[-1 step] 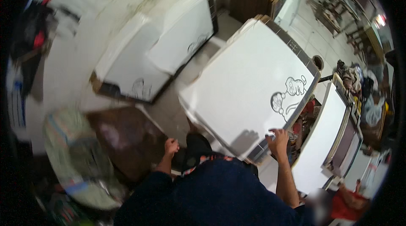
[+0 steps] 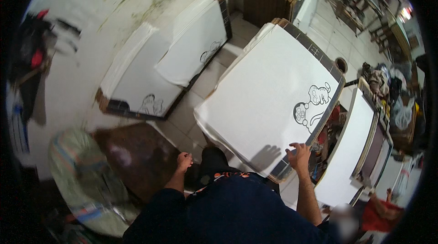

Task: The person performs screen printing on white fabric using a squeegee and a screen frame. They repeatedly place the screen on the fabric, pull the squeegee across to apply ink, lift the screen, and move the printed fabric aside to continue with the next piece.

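Observation:
A stack of white sheets (image 2: 260,89) on a dark-edged board fills the middle, printed with cartoon animals (image 2: 319,93) near its right edge. My right hand (image 2: 299,155) hangs over that board's lower right part, fingers apart and bent, casting a shadow on the top sheet; whether it touches the edge I cannot tell. My left hand (image 2: 184,162) is left of the stack, beside a brown board (image 2: 130,153), with its fingers closed; what they hold, if anything, is hidden.
Two printed stacks (image 2: 191,38) lean by the left wall. A pale bulky sack (image 2: 77,166) lies lower left. Another white board (image 2: 342,153) with a frame is at right, before piled cloth (image 2: 374,80). A person in red (image 2: 383,210) is at lower right.
The view has shifted slightly and is less blurred; both my hands sit a little lower in the picture, with much the same finger shapes.

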A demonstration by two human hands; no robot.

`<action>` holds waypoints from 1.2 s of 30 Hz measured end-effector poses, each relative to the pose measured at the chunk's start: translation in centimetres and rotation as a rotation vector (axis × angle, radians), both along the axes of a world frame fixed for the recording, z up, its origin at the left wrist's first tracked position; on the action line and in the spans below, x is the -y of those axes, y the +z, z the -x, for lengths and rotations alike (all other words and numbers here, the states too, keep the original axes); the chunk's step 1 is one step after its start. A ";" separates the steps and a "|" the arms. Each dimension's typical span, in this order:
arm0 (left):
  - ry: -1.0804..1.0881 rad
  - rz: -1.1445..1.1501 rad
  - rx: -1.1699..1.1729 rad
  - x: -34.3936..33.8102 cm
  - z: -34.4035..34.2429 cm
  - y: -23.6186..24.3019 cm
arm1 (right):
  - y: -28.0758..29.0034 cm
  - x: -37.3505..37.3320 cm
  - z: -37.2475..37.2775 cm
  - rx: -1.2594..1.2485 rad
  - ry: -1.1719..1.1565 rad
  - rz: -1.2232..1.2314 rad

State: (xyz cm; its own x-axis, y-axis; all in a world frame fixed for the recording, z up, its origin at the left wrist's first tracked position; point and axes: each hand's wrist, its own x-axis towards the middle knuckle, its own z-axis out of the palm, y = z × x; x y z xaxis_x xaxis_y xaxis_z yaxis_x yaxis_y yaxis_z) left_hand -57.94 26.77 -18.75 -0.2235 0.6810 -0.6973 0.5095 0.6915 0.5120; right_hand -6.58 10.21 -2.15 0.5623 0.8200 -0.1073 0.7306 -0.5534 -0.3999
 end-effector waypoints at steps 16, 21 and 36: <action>-0.759 -0.367 0.442 -43.9 -34.5 11.5 | -2.7 -12.9 11.3 -0.241 -0.501 -0.135; -1.071 -0.656 0.766 -46.5 -58.4 16.2 | -4.9 -15.6 7.9 -0.264 -0.705 -0.267; -0.407 -0.273 0.768 -52.0 -90.6 9.0 | -1.1 -28.0 17.7 -0.530 -1.451 -0.221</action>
State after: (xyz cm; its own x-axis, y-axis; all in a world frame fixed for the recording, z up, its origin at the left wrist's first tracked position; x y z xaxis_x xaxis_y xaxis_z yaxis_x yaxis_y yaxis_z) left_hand 32.70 78.78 -9.78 0.5294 0.7692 -0.3579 0.1392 0.3375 0.9310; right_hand -24.32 38.24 -3.29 0.7961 -0.3449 -0.4972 -0.6022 -0.5323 -0.5949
